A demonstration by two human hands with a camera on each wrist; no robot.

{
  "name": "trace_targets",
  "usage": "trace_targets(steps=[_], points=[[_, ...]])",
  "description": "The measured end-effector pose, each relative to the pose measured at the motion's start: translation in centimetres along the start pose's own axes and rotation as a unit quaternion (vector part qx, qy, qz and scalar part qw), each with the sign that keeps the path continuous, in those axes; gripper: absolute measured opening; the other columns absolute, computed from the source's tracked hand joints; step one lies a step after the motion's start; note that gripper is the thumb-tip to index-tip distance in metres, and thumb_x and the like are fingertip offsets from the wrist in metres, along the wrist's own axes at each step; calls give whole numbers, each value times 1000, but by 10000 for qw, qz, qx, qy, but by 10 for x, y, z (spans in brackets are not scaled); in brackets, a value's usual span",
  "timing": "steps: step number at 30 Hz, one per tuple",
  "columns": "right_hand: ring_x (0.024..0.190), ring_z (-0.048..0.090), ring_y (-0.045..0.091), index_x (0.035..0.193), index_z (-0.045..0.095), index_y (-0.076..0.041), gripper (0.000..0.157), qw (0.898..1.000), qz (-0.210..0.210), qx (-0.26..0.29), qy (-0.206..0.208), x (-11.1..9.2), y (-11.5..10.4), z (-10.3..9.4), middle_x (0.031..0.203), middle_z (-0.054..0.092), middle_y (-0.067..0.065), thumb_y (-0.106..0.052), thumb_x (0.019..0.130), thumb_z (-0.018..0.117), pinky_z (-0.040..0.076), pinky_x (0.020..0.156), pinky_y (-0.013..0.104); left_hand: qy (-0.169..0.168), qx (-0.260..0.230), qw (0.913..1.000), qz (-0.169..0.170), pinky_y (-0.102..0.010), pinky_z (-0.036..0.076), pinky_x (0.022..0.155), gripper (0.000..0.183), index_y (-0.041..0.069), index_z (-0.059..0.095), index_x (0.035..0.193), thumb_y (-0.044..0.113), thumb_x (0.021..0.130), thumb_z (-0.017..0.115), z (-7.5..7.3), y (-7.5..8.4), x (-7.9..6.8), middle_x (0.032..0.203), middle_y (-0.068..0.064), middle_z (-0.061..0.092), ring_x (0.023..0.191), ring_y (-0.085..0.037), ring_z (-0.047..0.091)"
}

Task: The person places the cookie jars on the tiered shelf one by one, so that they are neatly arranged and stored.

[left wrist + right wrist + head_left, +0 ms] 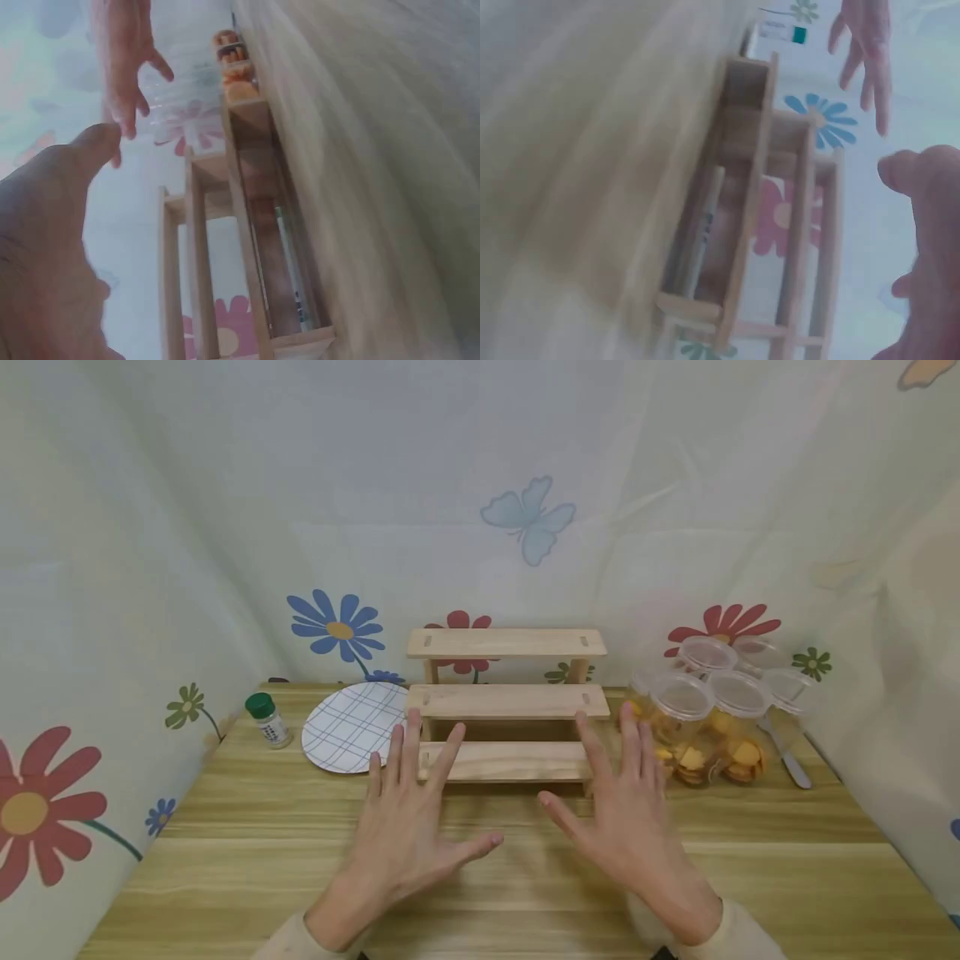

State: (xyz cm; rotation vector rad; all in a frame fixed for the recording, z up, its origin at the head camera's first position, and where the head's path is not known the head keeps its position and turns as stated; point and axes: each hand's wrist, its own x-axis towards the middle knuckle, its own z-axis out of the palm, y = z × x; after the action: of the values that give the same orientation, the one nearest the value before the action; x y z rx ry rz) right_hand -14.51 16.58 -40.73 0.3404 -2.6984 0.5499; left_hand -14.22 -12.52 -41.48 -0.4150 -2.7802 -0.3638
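Observation:
My left hand is held over the table with its fingers spread, in front of a three-step wooden rack. Likewise spread, my right hand is at the rack's right front, its fingertips overlapping the lowest step and a jar in the head view. Neither hand holds anything. In the right wrist view a slim white stick-like thing with dark marks lies beneath the rack's lowest step. The rack's steps rise toward the back curtain.
A checked plate is left of the rack, beside a small green-capped shaker. Several clear lidded jars with orange-yellow pieces cluster at right. A flat metal blade lies beside them. A flowered curtain hangs behind the wooden table.

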Motion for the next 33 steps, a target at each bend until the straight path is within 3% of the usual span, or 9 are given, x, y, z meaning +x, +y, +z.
trace_targets(steps=[3, 6, 9, 13, 16, 21, 24, 28, 33], points=[[160, 24, 61, 180, 18, -26, 110, 9973, -331, 329, 560, 6, 6, -10, 180, 9, 31, -47, 97, 87, 44, 108, 82, 267, -386, 9988, -135, -73, 44, 117, 132, 37, 15, 180, 91, 77, 77, -7, -1, 4, 185, -20, 0, 157, -56, 40], [151, 41, 54, 174, 33, -15, 102, 9890, -614, 734, 1132, 13, 15, -20, 172, 27, 32, -29, 93, 92, 54, 96, 74, 552, -769, 9951, -291, -65, 60, 92, 121, 30, 31, 174, 80, 78, 86, -12, -8, 10, 174, -22, 29, 126, -52, 66], [138, 53, 47, 166, 45, -7, 92, 9756, -875, 1063, 1710, 21, 27, -34, 162, 41, 29, -18, 87, 93, 56, 95, 60, 705, -1130, 9901, -452, -59, 63, 81, 110, 25, 41, 169, 71, 81, 89, -14, -19, 15, 161, -21, 42, 110, -44, 71], [131, 58, 42, 162, 51, -4, 87, 9575, -1012, 1277, 2380, 28, 49, -55, 154, 54, 26, -17, 84, 88, 49, 103, 30, 687, -1737, 9796, -745, -58, 62, 89, 95, 18, 48, 164, 57, 88, 89, -12, -38, 20, 151, -20, 50, 117, -39, 68], [136, 56, 33, 161, 52, -6, 85, 9463, -820, 1550, 2716, 31, 67, -74, 154, 57, 19, -13, 84, 87, 40, 108, 16, 587, -2233, 9685, -930, -56, 61, 95, 81, 13, 53, 159, 44, 93, 89, -8, -52, 23, 144, -20, 55, 123, -37, 66], [141, 51, 9, 160, 55, -12, 82, 9272, -130, 1852, 3253, 32, 100, -101, 152, 56, -11, -5, 85, 87, 40, 113, 18, 371, -2761, 9559, -931, -56, 63, 97, 63, 7, 60, 150, 22, 96, 88, 1, -70, 27, 138, -26, 59, 121, -42, 68], [141, 50, 5, 161, 54, -16, 79, 9196, 419, 1752, 3492, 28, 118, -111, 152, 54, -21, -7, 88, 85, 39, 113, 18, 185, -2971, 9505, -891, -55, 64, 96, 55, 6, 63, 147, 15, 98, 86, 6, -77, 28, 138, -27, 63, 119, -43, 72], [141, 51, 5, 160, 53, -19, 71, 9072, 1038, 1687, 3712, 23, 136, -119, 154, 54, -18, -11, 95, 80, 37, 112, 18, -93, -3092, 9459, -976, -54, 63, 99, 43, 7, 67, 142, 13, 102, 81, 14, -83, 28, 136, -25, 70, 117, -40, 76], [139, 54, 8, 161, 49, -19, 69, 8985, 1335, 2079, 3628, 21, 153, -121, 154, 54, -15, -8, 98, 77, 39, 115, 21, -175, -3163, 9429, -1024, -54, 61, 102, 34, 8, 71, 137, 12, 104, 78, 24, -89, 29, 133, -19, 75, 116, -36, 77]])
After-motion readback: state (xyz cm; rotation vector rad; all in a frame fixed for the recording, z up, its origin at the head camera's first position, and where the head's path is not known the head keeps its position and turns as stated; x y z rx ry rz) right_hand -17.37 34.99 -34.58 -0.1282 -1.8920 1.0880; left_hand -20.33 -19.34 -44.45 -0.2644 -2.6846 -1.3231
